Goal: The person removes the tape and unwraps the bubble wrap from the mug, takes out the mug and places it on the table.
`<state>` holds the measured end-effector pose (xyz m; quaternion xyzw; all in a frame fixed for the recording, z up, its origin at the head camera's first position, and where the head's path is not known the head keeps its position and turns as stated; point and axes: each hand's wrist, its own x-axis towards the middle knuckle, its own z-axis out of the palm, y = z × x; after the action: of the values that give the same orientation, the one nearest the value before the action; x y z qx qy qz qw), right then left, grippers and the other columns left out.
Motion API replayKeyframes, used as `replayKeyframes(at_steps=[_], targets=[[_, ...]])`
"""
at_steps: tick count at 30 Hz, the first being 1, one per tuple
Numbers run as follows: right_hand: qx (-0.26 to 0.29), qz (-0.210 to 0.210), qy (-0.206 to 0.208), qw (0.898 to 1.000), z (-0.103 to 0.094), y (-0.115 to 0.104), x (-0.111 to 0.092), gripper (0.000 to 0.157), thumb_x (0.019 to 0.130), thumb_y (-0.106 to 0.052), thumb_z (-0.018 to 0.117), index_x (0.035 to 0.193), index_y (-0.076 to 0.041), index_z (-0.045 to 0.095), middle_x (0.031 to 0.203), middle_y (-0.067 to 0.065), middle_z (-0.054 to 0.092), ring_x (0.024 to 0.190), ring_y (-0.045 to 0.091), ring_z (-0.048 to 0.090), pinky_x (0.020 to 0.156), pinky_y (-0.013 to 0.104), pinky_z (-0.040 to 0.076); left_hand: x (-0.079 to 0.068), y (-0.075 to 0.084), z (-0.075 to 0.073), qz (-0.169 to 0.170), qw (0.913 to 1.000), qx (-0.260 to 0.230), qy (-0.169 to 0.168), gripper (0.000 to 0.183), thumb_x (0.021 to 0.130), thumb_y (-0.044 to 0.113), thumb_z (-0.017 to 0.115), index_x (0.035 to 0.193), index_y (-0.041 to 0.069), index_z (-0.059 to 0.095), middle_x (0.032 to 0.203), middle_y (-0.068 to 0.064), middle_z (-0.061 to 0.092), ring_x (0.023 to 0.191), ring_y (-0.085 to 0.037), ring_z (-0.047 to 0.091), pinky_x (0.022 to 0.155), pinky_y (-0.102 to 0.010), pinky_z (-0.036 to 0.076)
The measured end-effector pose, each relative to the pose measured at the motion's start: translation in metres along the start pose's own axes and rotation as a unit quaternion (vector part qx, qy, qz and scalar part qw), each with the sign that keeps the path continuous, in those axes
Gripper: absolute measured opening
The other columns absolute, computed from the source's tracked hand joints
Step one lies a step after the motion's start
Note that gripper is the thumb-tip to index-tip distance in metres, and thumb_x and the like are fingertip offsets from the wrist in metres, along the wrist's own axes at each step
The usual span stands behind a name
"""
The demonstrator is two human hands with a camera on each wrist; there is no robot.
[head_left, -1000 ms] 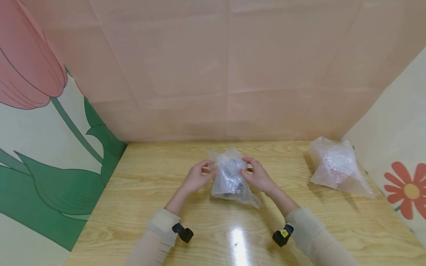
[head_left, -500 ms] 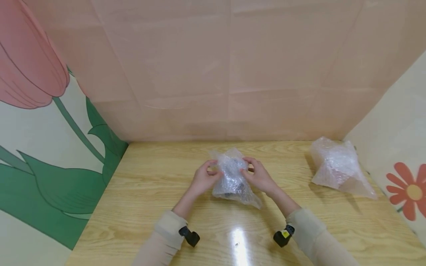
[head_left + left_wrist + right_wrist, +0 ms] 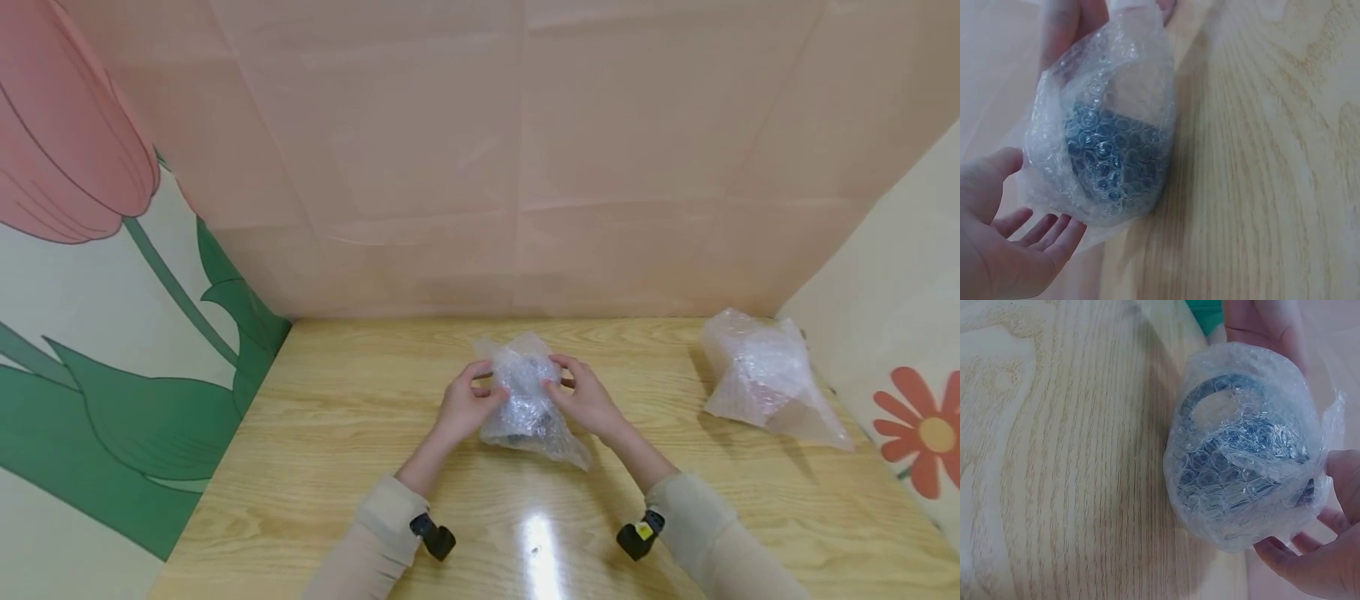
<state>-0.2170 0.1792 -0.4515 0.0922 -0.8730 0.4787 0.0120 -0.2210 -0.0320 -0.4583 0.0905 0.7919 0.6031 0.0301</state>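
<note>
A bubble-wrapped bundle [image 3: 522,408] lies on the wooden table before me. Through the cloudy wrap [image 3: 1210,531] shows a dark bluish thing with a curved band; its kind is hard to make out. My left hand [image 3: 463,400] holds the bundle's left side, thumb on the near face and fingertips at the far edge. From the other side my right hand [image 3: 588,400] grips it, thumb and fingers bent about the wrap. In the left wrist view the left fingers [image 3: 1063,240] touch the plastic. A loose wrap corner trails toward the near right.
Another bubble-wrapped bundle [image 3: 768,375], with something pinkish inside, sits at the table's far right by the side wall. A pink backdrop [image 3: 517,167] rises behind the wooden table [image 3: 360,375]. Flower-printed panels [image 3: 142,433] stand at both sides.
My left hand has moved a little to the right, closer in against the bundle. The right hand and the bundle have stayed almost in place.
</note>
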Motion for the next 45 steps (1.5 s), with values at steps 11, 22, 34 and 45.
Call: replayKeyframes(at_steps=[11, 22, 34, 45], targets=[[-0.032, 0.005, 0.030, 0.999, 0.001, -0.004, -0.002, 0.051, 0.087, -0.017, 0.062, 0.131, 0.001, 0.044, 0.126, 0.030, 0.042, 0.104, 0.047, 0.054, 0.076, 0.041, 0.054, -0.001, 0.000, 0.004, 0.007, 0.9993, 0.022, 0.028, 0.042, 0.079, 0.016, 0.069, 0.118, 0.008, 0.056, 0.111, -0.016, 0.062, 0.090, -0.029, 0.064, 0.070, -0.032, 0.055], [-0.088, -0.054, 0.107, 0.989, 0.005, -0.014, -0.006, 0.039, 0.081, -0.010, 0.067, 0.115, 0.006, 0.056, 0.108, 0.027, 0.049, 0.092, 0.040, 0.058, 0.072, 0.041, 0.055, 0.000, -0.003, 0.005, 0.009, 0.9987, 0.034, 0.037, 0.042, 0.079, 0.016, 0.069, 0.118, 0.007, 0.056, 0.109, -0.014, 0.063, 0.089, -0.029, 0.063, 0.073, -0.030, 0.054], [-0.092, -0.094, 0.130, 0.983, 0.005, -0.016, -0.011, 0.028, 0.080, -0.006, 0.066, 0.106, 0.003, 0.063, 0.101, 0.023, 0.057, 0.087, 0.036, 0.062, 0.066, 0.033, 0.056, -0.001, -0.005, 0.007, 0.007, 0.9981, 0.044, 0.043, 0.042, 0.080, 0.018, 0.069, 0.118, 0.005, 0.056, 0.108, -0.014, 0.063, 0.088, -0.028, 0.064, 0.073, -0.031, 0.054], [-0.083, -0.070, 0.066, 0.992, 0.003, -0.022, -0.017, 0.039, 0.082, -0.017, 0.068, 0.116, 0.000, 0.059, 0.113, 0.025, 0.050, 0.097, 0.036, 0.056, 0.069, 0.033, 0.056, -0.001, -0.005, 0.007, 0.005, 0.9981, 0.047, 0.040, 0.041, 0.080, 0.019, 0.069, 0.117, 0.006, 0.056, 0.108, -0.014, 0.063, 0.089, -0.029, 0.064, 0.073, -0.033, 0.054]])
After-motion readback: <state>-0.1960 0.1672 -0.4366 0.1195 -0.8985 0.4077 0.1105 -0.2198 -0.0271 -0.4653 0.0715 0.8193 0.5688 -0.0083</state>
